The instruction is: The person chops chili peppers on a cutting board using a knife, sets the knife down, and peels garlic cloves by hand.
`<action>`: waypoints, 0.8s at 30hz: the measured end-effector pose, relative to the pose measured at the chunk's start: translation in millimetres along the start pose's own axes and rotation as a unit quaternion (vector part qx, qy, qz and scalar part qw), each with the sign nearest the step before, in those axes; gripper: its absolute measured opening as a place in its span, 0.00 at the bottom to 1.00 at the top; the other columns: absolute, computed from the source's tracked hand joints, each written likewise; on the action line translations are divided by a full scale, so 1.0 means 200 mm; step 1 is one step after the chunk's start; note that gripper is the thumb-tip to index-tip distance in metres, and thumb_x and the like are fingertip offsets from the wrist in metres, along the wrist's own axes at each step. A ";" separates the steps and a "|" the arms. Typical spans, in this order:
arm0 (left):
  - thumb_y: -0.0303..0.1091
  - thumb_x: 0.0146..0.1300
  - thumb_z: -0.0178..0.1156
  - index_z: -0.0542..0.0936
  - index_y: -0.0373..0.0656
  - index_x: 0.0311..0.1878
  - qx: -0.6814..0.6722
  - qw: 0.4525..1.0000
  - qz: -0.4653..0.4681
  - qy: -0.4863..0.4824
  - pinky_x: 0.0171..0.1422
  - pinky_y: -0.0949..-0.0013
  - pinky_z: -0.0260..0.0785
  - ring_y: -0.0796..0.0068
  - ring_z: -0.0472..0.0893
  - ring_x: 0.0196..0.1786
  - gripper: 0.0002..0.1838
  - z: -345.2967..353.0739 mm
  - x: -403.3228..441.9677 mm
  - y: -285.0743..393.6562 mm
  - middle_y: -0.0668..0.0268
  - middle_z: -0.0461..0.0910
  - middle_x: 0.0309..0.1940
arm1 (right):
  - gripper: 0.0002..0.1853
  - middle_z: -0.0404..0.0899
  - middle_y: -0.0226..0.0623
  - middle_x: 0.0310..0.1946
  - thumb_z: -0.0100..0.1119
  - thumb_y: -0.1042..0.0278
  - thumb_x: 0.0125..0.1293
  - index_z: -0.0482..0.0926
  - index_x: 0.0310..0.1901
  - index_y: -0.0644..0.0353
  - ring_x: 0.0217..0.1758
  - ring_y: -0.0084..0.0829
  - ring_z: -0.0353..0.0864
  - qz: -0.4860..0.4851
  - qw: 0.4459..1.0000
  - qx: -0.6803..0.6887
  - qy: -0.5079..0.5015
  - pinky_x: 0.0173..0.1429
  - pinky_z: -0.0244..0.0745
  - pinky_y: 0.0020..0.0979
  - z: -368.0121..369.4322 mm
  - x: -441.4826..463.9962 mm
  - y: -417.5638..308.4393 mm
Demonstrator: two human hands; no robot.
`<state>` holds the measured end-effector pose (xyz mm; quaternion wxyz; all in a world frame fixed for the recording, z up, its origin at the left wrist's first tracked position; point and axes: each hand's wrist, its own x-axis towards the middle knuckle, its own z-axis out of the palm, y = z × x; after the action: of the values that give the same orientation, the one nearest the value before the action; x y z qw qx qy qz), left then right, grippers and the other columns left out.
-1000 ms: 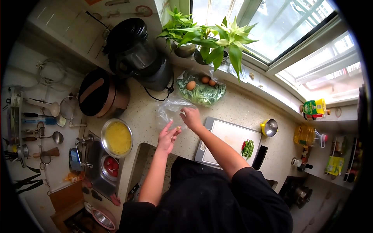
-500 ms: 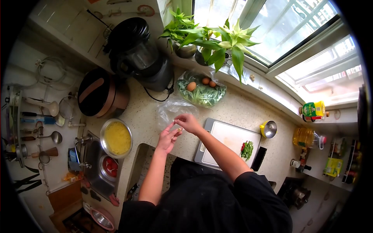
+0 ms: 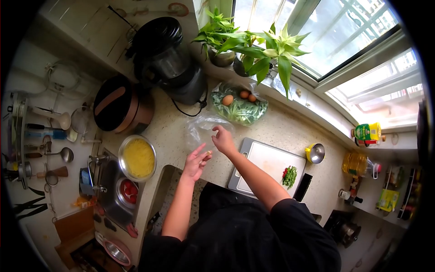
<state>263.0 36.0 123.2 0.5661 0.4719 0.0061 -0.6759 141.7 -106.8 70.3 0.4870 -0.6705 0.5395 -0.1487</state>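
Note:
My left hand (image 3: 195, 164) is over the counter's front part, closed on a small pale piece (image 3: 208, 153) too small to name, with the index finger pointing out. To its upper right is my right hand (image 3: 223, 138), fingers curled; whether it holds anything is too small to tell. The two hands are apart. Beneath and behind them lies a crumpled clear plastic bag (image 3: 199, 129). Farther back, brown eggs (image 3: 227, 100) rest on a bag of green leaves (image 3: 242, 112). Chopped green and red pieces (image 3: 289, 177) lie on the white cutting board (image 3: 267, 158) at right.
A bowl of yellow shreds (image 3: 139, 158) stands beside the sink (image 3: 108, 199), which holds a bowl of red pieces (image 3: 128, 191). Behind are a rice cooker (image 3: 120, 106) and a black blender (image 3: 170, 63). A yellow-sided metal bowl (image 3: 316, 153) stands right of the board.
My right hand came to my left fingertips half a second ago and has now drawn back up and right. The whole view has shifted slightly.

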 end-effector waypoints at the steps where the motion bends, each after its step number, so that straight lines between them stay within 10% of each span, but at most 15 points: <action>1: 0.25 0.69 0.62 0.63 0.40 0.76 -0.001 1.000 0.002 0.001 0.35 0.85 0.66 0.76 0.83 0.45 0.33 -0.01 -0.01 0.00 0.54 0.82 0.53 | 0.18 0.85 0.38 0.31 0.67 0.69 0.55 0.81 0.50 0.56 0.37 0.42 0.84 -0.074 0.996 -0.035 0.027 0.44 0.77 0.41 0.01 -0.01 0.01; 6: 0.25 0.69 0.62 0.64 0.40 0.76 -0.019 1.000 0.002 0.000 0.34 0.85 0.66 0.77 0.83 0.45 0.33 -0.02 -0.03 -0.02 0.55 0.82 0.52 | 0.17 0.85 0.37 0.37 0.65 0.70 0.54 0.83 0.47 0.58 0.38 0.42 0.83 -0.260 0.956 -0.103 0.090 0.47 0.78 0.42 -0.01 -0.05 0.08; 13: 0.24 0.69 0.62 0.65 0.42 0.74 -0.016 1.000 -0.001 -0.014 0.32 0.85 0.65 0.78 0.83 0.45 0.32 0.09 -0.02 -0.08 0.57 0.83 0.52 | 0.14 0.80 0.30 0.36 0.62 0.66 0.70 0.84 0.54 0.58 0.34 0.20 0.73 -0.124 0.972 0.170 -0.105 0.41 0.71 0.26 -0.27 -0.35 0.08; 24: 0.31 0.72 0.60 0.69 0.38 0.69 0.123 0.987 -0.093 -0.051 0.32 0.83 0.68 0.76 0.85 0.42 0.25 0.44 0.07 -0.38 0.60 0.84 0.48 | 0.10 0.85 0.37 0.33 0.70 0.66 0.63 0.85 0.43 0.60 0.31 0.27 0.83 -0.018 0.982 0.151 0.113 0.38 0.78 0.28 -0.55 -0.80 0.39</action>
<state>149.6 5.6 122.5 0.4378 0.5001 -0.0619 -0.7446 -43.3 -18.6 111.4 0.5158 -0.5775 0.5505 -0.3122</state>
